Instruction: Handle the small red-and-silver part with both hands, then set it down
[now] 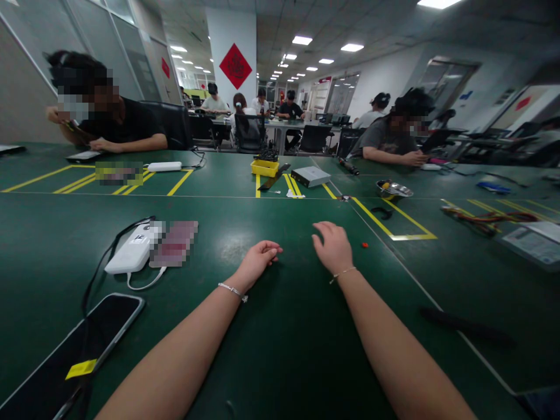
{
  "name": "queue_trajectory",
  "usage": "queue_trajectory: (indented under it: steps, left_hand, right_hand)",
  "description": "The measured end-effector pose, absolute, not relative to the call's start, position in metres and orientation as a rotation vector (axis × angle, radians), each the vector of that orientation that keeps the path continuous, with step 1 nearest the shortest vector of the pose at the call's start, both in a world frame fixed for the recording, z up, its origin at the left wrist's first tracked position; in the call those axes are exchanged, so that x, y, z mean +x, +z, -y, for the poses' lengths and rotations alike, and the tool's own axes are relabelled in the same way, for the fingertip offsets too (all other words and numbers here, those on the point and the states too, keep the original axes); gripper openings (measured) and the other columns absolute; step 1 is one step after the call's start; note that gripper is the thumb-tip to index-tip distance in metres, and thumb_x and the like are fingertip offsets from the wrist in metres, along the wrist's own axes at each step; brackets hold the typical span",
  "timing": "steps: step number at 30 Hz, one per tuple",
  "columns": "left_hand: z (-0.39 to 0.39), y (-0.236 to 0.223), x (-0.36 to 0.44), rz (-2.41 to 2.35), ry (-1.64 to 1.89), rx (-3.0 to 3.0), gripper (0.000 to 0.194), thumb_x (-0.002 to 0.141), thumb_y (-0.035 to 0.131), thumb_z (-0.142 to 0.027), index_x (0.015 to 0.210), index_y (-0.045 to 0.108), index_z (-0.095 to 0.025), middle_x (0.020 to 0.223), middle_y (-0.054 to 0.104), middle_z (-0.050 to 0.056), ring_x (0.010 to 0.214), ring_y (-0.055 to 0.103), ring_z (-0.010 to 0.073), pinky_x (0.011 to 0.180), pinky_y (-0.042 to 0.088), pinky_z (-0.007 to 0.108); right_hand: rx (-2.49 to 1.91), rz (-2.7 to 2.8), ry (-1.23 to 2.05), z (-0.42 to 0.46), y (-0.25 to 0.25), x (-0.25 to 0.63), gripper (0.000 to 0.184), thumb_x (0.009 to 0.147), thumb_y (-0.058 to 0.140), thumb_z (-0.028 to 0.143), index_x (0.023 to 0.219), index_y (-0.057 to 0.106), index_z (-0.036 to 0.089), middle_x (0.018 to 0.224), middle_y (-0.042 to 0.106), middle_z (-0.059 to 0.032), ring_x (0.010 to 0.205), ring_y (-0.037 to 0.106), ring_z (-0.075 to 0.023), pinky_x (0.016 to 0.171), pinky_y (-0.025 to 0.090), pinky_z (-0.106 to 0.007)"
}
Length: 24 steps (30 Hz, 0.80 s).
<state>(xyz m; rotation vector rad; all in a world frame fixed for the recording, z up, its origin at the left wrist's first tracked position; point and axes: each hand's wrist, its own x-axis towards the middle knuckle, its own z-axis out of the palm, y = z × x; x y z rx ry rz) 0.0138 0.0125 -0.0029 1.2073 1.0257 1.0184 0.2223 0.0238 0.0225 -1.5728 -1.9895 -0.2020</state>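
In the head view, a yellow tray [264, 168] stands toward the far side of the green table [280, 332], heaped with black items [265, 153] too small to make out. Farther right, a shiny metal bowl [400, 189] holds something yellow [385, 185]. At the right edge lies a clear plastic case [529, 246]; its contents are too blurred to read.

A grey box [310, 176] sits just right of the tray, and a bundle of wires [475, 220] is near the case. A small red piece [364, 245] lies on the table just right of the right hand [335, 246]. Well left of the left hand [256, 261], a white device [131, 252] lies beside a pinkish, blurred-out flat item [175, 242], with a large dark phone [83, 344] nearer the wearer.

Both forearms reach forward from the near edge. The left hand is turned inward, fingers loosely curled; whether its fingertips press together I cannot tell. The right hand is palm-down, fingers slightly spread and bent, thumb apart.
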Motion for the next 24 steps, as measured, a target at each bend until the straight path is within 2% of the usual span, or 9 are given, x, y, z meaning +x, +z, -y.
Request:
queue_trajectory:
  steps: [3, 5, 9, 13, 15, 17, 20, 24]
  left_hand:
    - [-0.013, -0.006, 0.011, -1.012, 1.008, 1.247, 0.021, 0.069, 0.051, -0.016, 0.089, 0.056, -0.017, 0.08, 0.059, 0.001, 0.064, 0.05, 0.0064, 0.059, 0.038, 0.019]
    - [-0.014, -0.008, 0.01, -1.037, 1.008, 1.262, 0.025, 0.067, 0.053, -0.015, 0.092, 0.056, -0.017, 0.073, 0.056, 0.0, 0.063, 0.05, 0.007, 0.059, 0.038, 0.019]
    - [-0.014, -0.008, 0.011, -1.053, 1.082, 1.219, 0.027, 0.062, 0.058, -0.011, 0.088, 0.055, -0.015, 0.073, 0.055, -0.001, 0.063, 0.051, 0.007, 0.06, 0.039, 0.019]
    - [-0.013, -0.006, 0.014, -1.001, 1.121, 1.139, 0.03, 0.058, 0.06, -0.006, 0.085, 0.051, -0.015, 0.075, 0.056, 0.0, 0.068, 0.053, 0.0073, 0.064, 0.04, 0.02]
    - [-0.013, -0.006, 0.014, -1.001, 1.121, 1.126, 0.03, 0.057, 0.06, -0.005, 0.083, 0.051, -0.015, 0.075, 0.057, 0.001, 0.068, 0.054, 0.0075, 0.065, 0.041, 0.02]
    - [-0.014, -0.007, 0.014, -0.99, 1.117, 1.13, 0.028, 0.057, 0.06, -0.005, 0.082, 0.05, -0.014, 0.076, 0.058, 0.001, 0.069, 0.054, 0.0077, 0.067, 0.041, 0.021]
    - [-0.014, -0.008, 0.014, -0.967, 1.095, 1.166, 0.026, 0.058, 0.061, -0.006, 0.081, 0.052, -0.014, 0.078, 0.06, 0.002, 0.071, 0.055, 0.0084, 0.069, 0.041, 0.023]
    - [-0.011, -0.005, 0.015, -0.942, 1.033, 1.252, 0.026, 0.062, 0.059, -0.008, 0.087, 0.054, -0.014, 0.083, 0.062, 0.003, 0.074, 0.056, 0.0097, 0.07, 0.041, 0.024]
  right_hand:
    - [-2.083, 1.651, -0.32, -0.04, 0.01, 0.281, 0.043, 0.076, 0.041, 0.026, 0.117, 0.045, 0.013, 0.12, 0.041, -0.0171, 0.111, 0.034, -0.0289, 0.088, 0.028, -0.043]
    - [-2.267, 1.626, -0.197, -0.045, 0.0, 0.311, 0.044, 0.076, 0.039, 0.026, 0.117, 0.046, 0.011, 0.116, 0.045, -0.0185, 0.108, 0.039, -0.0288, 0.086, 0.031, -0.042]
    - [-2.34, 1.656, -0.001, -0.045, -0.004, 0.331, 0.033, 0.07, 0.043, 0.015, 0.097, 0.061, 0.012, 0.102, 0.055, -0.0161, 0.098, 0.049, -0.0254, 0.083, 0.034, -0.037]
    - [-2.208, 1.517, 0.149, -0.042, 0.006, 0.315, 0.021, 0.067, 0.045, 0.009, 0.076, 0.064, 0.011, 0.088, 0.057, -0.0186, 0.09, 0.052, -0.0281, 0.076, 0.036, -0.041]
    - [-2.13, 1.516, 0.213, -0.042, 0.009, 0.298, 0.017, 0.068, 0.046, 0.013, 0.076, 0.062, 0.012, 0.084, 0.058, -0.0165, 0.084, 0.054, -0.0259, 0.074, 0.037, -0.041]
    - [-2.038, 1.552, 0.301, -0.041, 0.01, 0.274, 0.015, 0.07, 0.049, 0.02, 0.08, 0.059, 0.015, 0.079, 0.059, -0.0102, 0.075, 0.056, -0.0193, 0.069, 0.041, -0.035]
    - [-1.666, 1.508, 0.764, -0.036, 0.009, 0.23, 0.013, 0.066, 0.056, 0.024, 0.077, 0.057, 0.017, 0.07, 0.06, -0.0027, 0.062, 0.056, -0.0116, 0.063, 0.044, -0.027]
    - [-1.101, 1.224, 1.464, -0.024, 0.011, 0.185, 0.017, 0.058, 0.064, 0.019, 0.073, 0.059, 0.015, 0.073, 0.061, -0.0026, 0.066, 0.056, -0.0103, 0.07, 0.045, -0.027]
